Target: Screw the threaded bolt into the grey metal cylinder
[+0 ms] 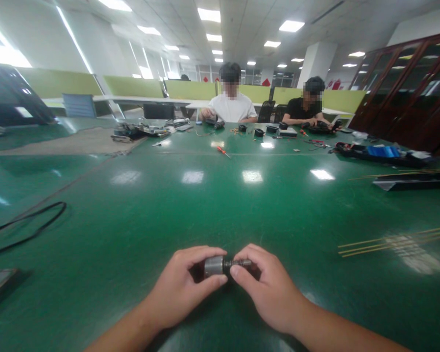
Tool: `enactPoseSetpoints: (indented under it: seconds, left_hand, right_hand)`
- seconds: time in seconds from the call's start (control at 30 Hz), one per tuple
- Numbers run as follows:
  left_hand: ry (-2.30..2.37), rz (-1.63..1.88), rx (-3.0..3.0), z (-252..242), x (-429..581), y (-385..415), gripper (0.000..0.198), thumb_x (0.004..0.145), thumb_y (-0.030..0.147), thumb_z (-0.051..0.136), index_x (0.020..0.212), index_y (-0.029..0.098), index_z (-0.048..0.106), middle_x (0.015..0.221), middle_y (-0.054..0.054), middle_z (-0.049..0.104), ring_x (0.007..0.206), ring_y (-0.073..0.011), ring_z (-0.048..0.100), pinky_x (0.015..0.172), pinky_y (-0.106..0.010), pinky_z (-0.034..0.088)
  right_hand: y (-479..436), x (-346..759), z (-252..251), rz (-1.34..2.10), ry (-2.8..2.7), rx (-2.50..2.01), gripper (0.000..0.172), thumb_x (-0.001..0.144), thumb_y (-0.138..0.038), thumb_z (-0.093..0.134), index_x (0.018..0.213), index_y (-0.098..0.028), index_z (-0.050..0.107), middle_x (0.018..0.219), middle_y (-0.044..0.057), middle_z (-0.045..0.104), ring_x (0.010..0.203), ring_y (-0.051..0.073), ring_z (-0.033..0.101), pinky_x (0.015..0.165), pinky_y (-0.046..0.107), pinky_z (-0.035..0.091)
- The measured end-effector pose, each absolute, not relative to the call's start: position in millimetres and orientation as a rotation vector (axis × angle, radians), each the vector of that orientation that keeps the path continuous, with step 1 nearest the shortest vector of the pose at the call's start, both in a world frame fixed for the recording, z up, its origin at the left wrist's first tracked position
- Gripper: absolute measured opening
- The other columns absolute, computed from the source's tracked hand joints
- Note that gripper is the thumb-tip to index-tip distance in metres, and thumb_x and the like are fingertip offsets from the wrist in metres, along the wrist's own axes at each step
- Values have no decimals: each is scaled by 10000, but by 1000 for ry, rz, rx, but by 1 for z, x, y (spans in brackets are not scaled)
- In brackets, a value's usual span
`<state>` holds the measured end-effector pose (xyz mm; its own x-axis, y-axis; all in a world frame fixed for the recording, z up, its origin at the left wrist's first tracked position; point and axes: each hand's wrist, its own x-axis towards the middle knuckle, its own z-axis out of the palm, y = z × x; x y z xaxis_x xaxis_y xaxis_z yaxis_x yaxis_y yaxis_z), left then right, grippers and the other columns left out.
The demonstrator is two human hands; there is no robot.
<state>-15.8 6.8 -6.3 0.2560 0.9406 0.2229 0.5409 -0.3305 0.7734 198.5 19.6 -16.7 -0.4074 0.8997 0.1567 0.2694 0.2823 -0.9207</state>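
Note:
Close to the table's near edge, both hands meet at a metal cylinder with a narrower dark shaft (214,265). My left hand (185,278) is closed around the wide grey cylinder, with the thumb below and the fingers along the top. At the other end, my right hand (266,278) pinches the thin stepped shaft between thumb and fingers. The part lies roughly level, its shaft pointing right. Some of the shaft is hidden behind the right fingertips. Under the hands is the glossy green tabletop (205,210).
An orange-handled screwdriver (223,151) lies farther up the table. Thin yellowish rods (392,240) and a dark metal channel (414,181) are at right. A black cable (40,222) loops at left. Two people sit opposite among small black parts (258,132) and tools.

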Motion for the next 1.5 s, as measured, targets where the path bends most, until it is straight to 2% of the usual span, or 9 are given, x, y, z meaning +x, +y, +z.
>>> enactPoseSetpoints:
  seconds: [0.6,1.17,1.5]
  left_hand:
    - [1361,968,1956,-5,-18,8,251,796,365,786,1021,254,767,910,-1,786,814,-200,721,746,-254,517]
    - [1406,954,1958,-7,-22,6,270,802,381,774,1033,242,769,945,-22,791,851,-227,726,801,-292,540]
    - [1360,1000,1916,-7,-22,5,236,810,335,773,1032,256,761,911,11,781,808,-193,720,753,-252,519]
  right_hand:
    - [21,198,-18,1133,-1843,-1043,145,926,-270,631,811,-189,668,772,-19,577,720,132,544,656,252,376]
    - [21,198,-17,1157,-1799,-1020,156,926,-272,635,796,-189,659,763,-22,561,713,132,530,646,249,373]
    - [19,198,-16,1156,-1790,-1022,166,932,-271,629,791,-188,656,759,-21,559,711,131,529,647,245,373]
